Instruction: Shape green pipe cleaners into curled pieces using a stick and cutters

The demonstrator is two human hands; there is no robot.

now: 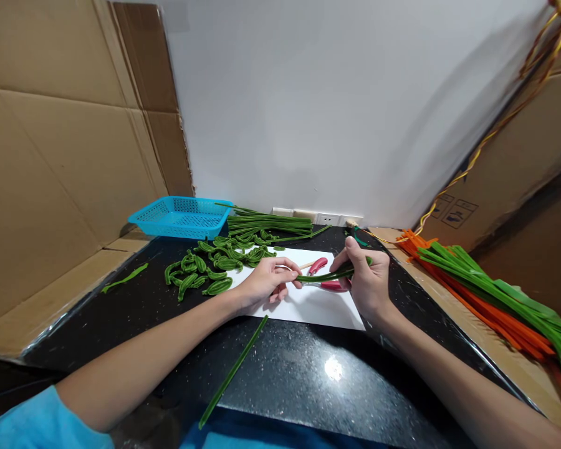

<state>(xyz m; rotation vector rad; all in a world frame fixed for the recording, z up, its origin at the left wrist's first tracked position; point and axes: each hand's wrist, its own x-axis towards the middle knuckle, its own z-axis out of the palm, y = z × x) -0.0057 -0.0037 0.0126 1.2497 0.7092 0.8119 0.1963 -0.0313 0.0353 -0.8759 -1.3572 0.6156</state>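
Between my two hands runs a folded dark green pipe cleaner (325, 275), its fuzzy strands lying side by side. My left hand (264, 284) pinches its left end between thumb and fingers. The other end is gripped by my right hand (371, 284), thumb pointing up and fingers curled around it. Under the hands lies a white sheet (318, 312), with red-handled pliers (318, 266) on it, partly hidden. Left of the sheet is a heap of green pipe cleaners bent into narrow loops (219, 287). One straight green pipe cleaner (234, 372) lies at the counter's front edge.
Behind the loops sit a bundle of straight green stems (271, 224) and a blue plastic basket (182, 218). Orange stems (486, 312) and brighter green stems (509, 290) lie at right. Cardboard walls (65, 137) flank the black counter (290, 362). A twisted yellow wire (486, 140) hangs at right.
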